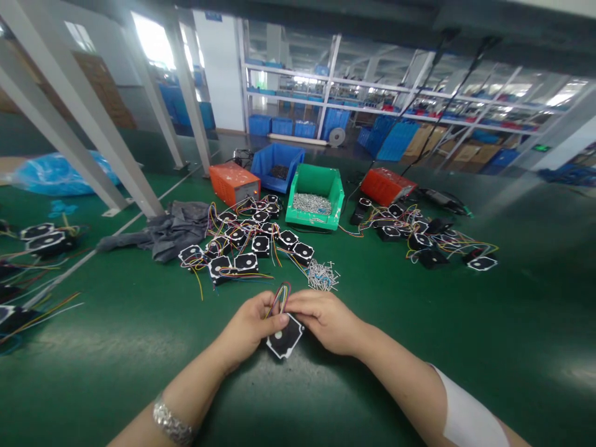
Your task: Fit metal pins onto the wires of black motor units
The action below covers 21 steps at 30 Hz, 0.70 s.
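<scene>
A square black stepper motor (287,340) with pale edges is held tilted above the green tabletop. My left hand (251,323) grips its upper left side, thumb lying over the flat face. Coloured lead wires (280,297) loop up from the motor between my two hands. On the upper right side, my right hand (328,316) is closed, with fingers and thumb against the motor's edge near a corner. Its fingertips reach close to the wires; anything small between them is hidden. Just beyond my hands lies a heap of silver screws (322,275).
Several wired motors (246,262) are piled ahead, with more to the right (421,241) and far left (46,239). Behind stand a green bin (314,218) of small metal parts, a blue bin (265,174) and two orange boxes (233,184) (387,186). Grey cloth (174,230) lies by a post.
</scene>
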Tool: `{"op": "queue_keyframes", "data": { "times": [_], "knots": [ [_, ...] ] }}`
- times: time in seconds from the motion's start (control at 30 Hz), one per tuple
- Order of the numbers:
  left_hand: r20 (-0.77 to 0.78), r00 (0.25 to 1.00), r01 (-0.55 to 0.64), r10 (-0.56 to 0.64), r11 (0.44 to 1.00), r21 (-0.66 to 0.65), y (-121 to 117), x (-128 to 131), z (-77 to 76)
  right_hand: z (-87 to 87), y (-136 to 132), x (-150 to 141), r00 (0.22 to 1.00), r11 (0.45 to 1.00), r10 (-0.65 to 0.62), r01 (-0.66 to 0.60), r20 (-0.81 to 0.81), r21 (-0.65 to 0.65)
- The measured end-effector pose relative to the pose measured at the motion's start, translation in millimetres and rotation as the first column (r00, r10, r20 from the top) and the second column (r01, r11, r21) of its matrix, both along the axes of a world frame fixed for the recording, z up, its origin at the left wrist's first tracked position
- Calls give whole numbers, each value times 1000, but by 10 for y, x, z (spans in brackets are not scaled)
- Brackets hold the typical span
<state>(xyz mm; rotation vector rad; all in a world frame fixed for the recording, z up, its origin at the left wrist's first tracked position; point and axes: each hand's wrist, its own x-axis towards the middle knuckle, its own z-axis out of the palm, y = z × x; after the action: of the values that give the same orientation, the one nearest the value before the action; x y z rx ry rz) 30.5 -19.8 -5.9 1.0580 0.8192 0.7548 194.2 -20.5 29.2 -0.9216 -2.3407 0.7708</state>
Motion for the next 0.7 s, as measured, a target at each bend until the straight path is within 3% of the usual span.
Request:
{"op": "queue_keyframes", "data": {
  "times": [0.17, 0.3, 0.4, 0.53, 0.7],
  "knots": [
    [-90, 996, 21, -14, 996, 82, 19, -14, -20, -15, 33, 18, 998, 982, -24, 13, -59, -189],
    [-244, 970, 36, 18, 975, 217, 0, -6, -7, -43, 78, 47, 990, 932, 4, -56, -143, -358],
    [-349, 935, 53, 59, 951, 305, -1, -15, -6, -73, 84, 44, 988, 922, -41, -19, -147, -387],
    [-493, 861, 91, 126, 916, 392, 26, -40, -16, -99, 90, 61, 958, 924, -206, 124, -198, -361],
    [-658, 692, 157, 296, 828, 538, 99, -52, -80, -105, 261, 260, 783, 788, -550, 371, -291, -491]
  ]
}}
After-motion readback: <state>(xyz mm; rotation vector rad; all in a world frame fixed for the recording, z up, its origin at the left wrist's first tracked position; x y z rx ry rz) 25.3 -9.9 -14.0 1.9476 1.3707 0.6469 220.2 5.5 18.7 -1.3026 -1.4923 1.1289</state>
